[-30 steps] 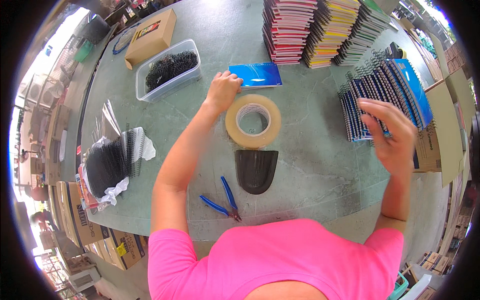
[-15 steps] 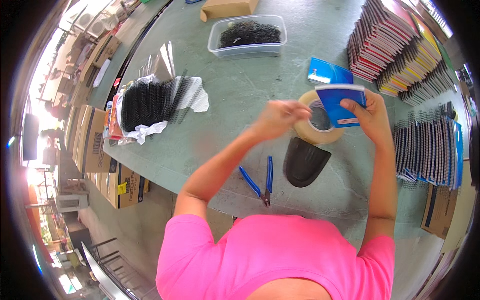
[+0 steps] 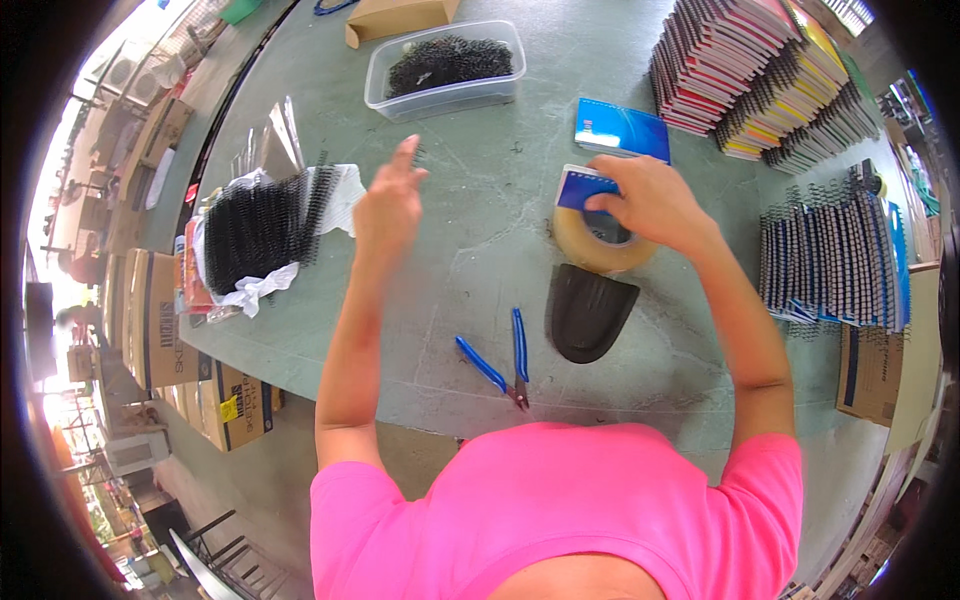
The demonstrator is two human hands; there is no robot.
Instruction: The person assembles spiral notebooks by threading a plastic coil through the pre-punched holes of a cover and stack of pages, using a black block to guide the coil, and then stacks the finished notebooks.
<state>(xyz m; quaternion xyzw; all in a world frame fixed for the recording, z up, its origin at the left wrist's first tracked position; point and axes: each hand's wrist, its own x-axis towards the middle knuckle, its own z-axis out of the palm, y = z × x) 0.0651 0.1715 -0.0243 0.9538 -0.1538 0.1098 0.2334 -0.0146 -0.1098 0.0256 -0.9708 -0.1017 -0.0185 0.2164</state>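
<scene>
My right hand (image 3: 645, 195) grips a small blue notebook (image 3: 580, 188) by its near side, with its white-edged top facing away from me. The notebook hangs above a wide tape roll (image 3: 600, 250) and covers part of it. Behind lies a stack of blue notebooks (image 3: 622, 130). My left hand (image 3: 388, 205) is in the air over the table, slightly blurred, its index finger stretched out and nothing visible in it. Left of it, a bundle of black spiral binding coils (image 3: 258, 235) rests on white paper.
A clear plastic tub (image 3: 445, 92) of black coil pieces stands at the back. Blue-handled nippers (image 3: 518, 375) lie spread near the front edge, beside a dark rounded pad (image 3: 590, 315). Spiral-bound notebooks (image 3: 830, 255) stand in rows at right. Cartons (image 3: 160, 320) sit off the table's left side.
My left hand has moved left, away from the notebook, toward the coil bundle. My right hand has brought the blue notebook left and lower over the tape roll. The view has shifted slightly.
</scene>
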